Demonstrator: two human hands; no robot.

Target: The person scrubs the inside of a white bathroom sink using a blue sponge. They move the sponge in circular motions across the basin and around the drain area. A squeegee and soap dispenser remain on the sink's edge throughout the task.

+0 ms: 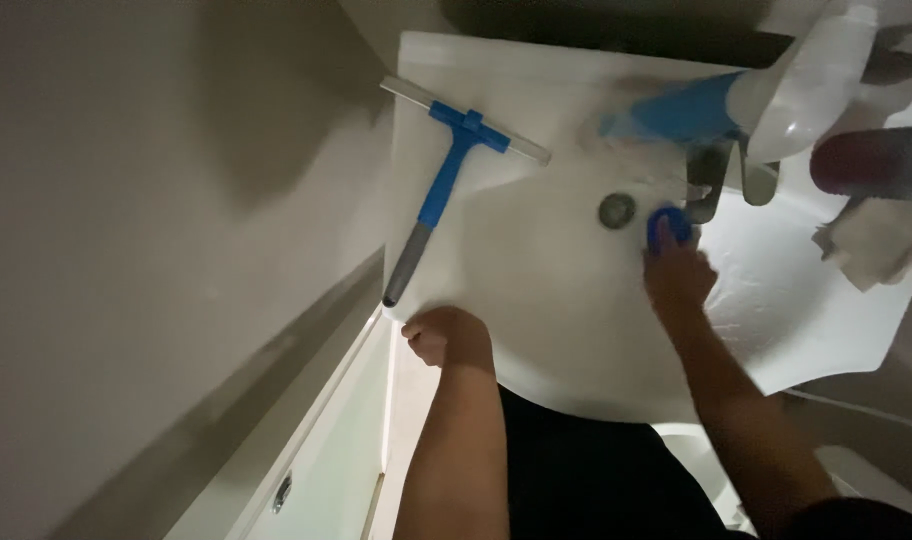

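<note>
My right hand (679, 275) reaches into a white sink (536, 300) and grips a small blue scrubber (668, 226), pressed against the basin just right of the round metal drain (616, 209) and below the metal tap (714, 178). My left hand (446, 335) rests on the sink's front left rim, fingers curled over the edge. A blue-handled squeegee (446, 175) lies across the left side of the sink, its handle end hanging over the rim.
A spray bottle (776, 95) with blue liquid lies at the sink's back right. A dark red bottle (871, 160) and a crumpled paper towel (876, 240) sit at the right. A beige wall (156, 250) lies left; a white bathtub rim (306, 440) below.
</note>
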